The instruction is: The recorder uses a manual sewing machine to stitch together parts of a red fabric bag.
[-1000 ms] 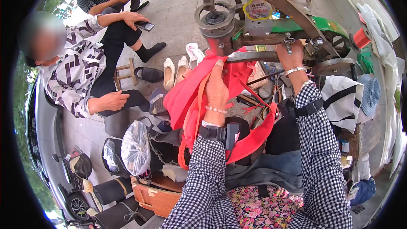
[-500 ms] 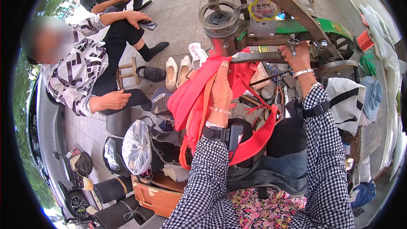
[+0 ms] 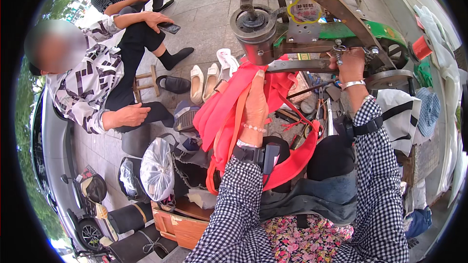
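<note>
My left hand (image 3: 255, 108) presses flat on a red fabric bag (image 3: 225, 112) with orange straps, holding it under the round head (image 3: 253, 30) of an old rusty sewing machine (image 3: 312, 24). My right hand (image 3: 349, 65) grips a small metal part on the machine's green arm, near its wheel (image 3: 387, 75). Both forearms wear black-and-white checked sleeves and black wrist straps. Part of the bag hangs down toward my lap.
Two people sit at the left, one on a low wooden stool (image 3: 144, 82). Cream shoes (image 3: 204, 82) and a black shoe (image 3: 173, 84) lie on the pavement. A plastic bag (image 3: 157, 168), a wooden box (image 3: 178, 224), tools (image 3: 319, 112) and an orange thread spool (image 3: 421, 47) surround me.
My left hand has slid slightly up the red bag toward the machine head. My right hand stays on the machine arm.
</note>
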### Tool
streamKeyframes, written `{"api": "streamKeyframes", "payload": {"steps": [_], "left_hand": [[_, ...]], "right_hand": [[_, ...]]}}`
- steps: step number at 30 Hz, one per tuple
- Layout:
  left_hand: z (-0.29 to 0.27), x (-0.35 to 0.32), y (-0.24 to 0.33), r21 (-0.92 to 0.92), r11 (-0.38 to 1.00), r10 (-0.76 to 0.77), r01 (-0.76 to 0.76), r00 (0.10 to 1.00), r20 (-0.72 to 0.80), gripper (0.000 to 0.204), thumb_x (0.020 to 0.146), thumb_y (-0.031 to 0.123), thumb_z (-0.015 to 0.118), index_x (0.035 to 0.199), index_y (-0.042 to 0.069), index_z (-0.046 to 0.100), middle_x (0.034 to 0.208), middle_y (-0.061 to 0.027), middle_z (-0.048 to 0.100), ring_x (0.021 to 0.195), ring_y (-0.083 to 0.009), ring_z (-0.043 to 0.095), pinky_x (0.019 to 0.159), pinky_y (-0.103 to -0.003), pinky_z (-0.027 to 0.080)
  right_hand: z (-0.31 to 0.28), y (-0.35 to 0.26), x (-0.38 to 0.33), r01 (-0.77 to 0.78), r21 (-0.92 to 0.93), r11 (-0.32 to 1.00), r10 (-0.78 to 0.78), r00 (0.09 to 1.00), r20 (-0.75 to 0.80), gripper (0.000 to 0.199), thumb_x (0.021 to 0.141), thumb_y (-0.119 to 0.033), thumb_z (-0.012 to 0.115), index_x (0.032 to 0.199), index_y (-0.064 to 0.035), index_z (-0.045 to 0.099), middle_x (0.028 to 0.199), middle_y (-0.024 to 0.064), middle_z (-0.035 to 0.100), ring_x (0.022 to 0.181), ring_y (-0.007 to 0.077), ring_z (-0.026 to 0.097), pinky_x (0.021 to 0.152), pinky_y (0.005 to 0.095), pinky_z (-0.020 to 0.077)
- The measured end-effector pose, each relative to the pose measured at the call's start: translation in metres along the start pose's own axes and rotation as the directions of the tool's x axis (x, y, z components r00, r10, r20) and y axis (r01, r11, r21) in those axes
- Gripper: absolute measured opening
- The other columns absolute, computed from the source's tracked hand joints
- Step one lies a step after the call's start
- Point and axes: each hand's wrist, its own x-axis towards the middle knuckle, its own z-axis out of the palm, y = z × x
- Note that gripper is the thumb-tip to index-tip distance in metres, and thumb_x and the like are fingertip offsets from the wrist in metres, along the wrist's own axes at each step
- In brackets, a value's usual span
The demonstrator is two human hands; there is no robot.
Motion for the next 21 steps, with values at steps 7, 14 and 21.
{"api": "streamKeyframes", "payload": {"steps": [7,14,21], "left_hand": [[0.004,-0.002,0.004,-0.045,0.998,-0.04,0.041,0.999,0.008,0.008,0.075,0.004,0.054,0.083,0.004,0.056,0.078,-0.002,0.056,0.068,-0.0098,0.051,0.062,-0.022,0.042],[0.011,-0.005,0.006,-0.193,0.97,-0.158,0.151,0.987,-0.024,0.009,0.076,0.005,0.053,0.085,0.003,0.055,0.081,-0.0033,0.056,0.073,-0.0113,0.051,0.067,-0.024,0.04],[0.018,-0.008,0.006,-0.289,0.934,-0.228,0.209,0.973,-0.032,0.014,0.078,0.007,0.051,0.09,0.001,0.052,0.089,-0.0055,0.054,0.08,-0.0133,0.05,0.071,-0.025,0.04]], "right_hand": [[-0.01,-0.001,-0.001,-0.467,0.865,-0.186,0.582,0.657,0.48,0.021,0.078,-0.019,0.051,0.069,-0.0005,0.05,0.051,0.005,0.049,0.039,0.012,0.046,0.037,0.0249,0.0418],[-0.039,-0.038,-0.001,-0.547,0.614,-0.569,0.231,0.61,0.758,0.015,0.08,-0.012,0.045,0.082,0.0011,0.052,0.064,0.0063,0.053,0.055,0.012,0.049,0.05,0.024,0.0416],[-0.037,-0.09,0.013,-0.632,0.732,-0.257,0.038,0.75,0.661,0.028,0.077,-0.02,0.053,0.09,0.0055,0.054,0.065,0.0066,0.056,0.057,0.0096,0.053,0.054,0.0204,0.0442]]}}
